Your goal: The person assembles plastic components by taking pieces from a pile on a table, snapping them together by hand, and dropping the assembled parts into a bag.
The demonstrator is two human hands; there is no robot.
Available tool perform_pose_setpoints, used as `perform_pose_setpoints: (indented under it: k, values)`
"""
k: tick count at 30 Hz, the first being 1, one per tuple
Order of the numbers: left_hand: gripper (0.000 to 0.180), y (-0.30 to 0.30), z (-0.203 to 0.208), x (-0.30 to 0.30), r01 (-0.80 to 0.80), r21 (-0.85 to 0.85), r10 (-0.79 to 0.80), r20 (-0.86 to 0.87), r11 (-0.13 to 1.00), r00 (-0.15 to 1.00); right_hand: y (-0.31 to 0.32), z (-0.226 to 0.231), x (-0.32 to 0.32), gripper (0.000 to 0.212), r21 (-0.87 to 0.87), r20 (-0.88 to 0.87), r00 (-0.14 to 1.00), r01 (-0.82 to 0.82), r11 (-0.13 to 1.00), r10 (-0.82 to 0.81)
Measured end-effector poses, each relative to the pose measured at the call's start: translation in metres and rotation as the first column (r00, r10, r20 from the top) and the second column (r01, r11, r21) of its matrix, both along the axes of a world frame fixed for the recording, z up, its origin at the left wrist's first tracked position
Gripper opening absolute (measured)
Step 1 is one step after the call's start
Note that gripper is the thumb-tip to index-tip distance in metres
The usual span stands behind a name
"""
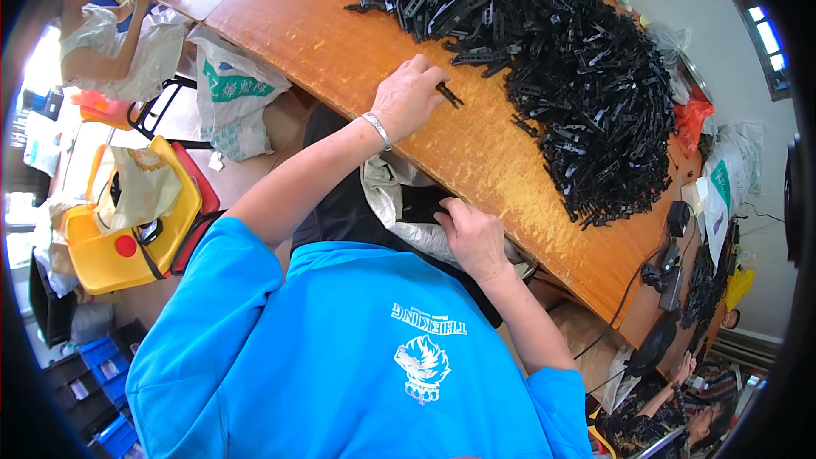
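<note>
My left hand [406,102] is over the near edge of the wooden table [340,51], fingers closed on a small black plastic clip [448,95]. The clip's two prongs point right and spread apart. A large heap of similar black clips [586,93] covers the far and right part of the table. Below the table edge, my right hand [473,236] hovers at the mouth of a whitish woven sack [384,191] on my lap. Its fingers are bent and slightly apart, with nothing visible between them. The dark inside of the sack is mostly hidden.
Another person [110,51] sits at the far left beside a white printed sack [234,89]. A yellow chair [110,242] with a bag stands at my left. Cables and a power adapter [671,276] are on the table's right end; another person [671,408] is at lower right.
</note>
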State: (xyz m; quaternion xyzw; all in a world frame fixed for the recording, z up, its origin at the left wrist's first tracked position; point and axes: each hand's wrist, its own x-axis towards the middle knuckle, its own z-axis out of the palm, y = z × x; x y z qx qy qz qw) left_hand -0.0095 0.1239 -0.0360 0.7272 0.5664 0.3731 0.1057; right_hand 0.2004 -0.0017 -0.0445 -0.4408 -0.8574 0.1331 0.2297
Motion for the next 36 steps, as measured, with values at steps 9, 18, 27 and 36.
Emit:
perform_pose_setpoints:
  k: [9,18,27,36]
  values:
    - [0.020,0.002,-0.002,0.034,0.180,-0.112,-0.175,0.053,0.977,0.983,0.098,0.023,0.000,0.016,0.084,-0.134,0.957,0.270,0.959,-0.257]
    - [0.026,0.056,0.002,0.026,-0.144,-0.029,0.144,-0.029,0.989,0.989,0.112,0.008,-0.015,0.015,0.035,-0.053,0.989,0.142,0.989,-0.140]
    - [0.022,0.037,0.009,0.011,0.070,-0.193,-0.038,0.163,0.979,0.986,0.127,0.020,-0.008,0.019,-0.091,-0.415,0.842,0.340,0.936,-0.346]
    - [0.021,-0.008,0.012,-0.002,0.420,-0.374,-0.063,0.681,0.827,0.730,0.113,0.028,0.000,0.014,-0.716,-0.531,0.660,-0.014,0.698,-0.531]
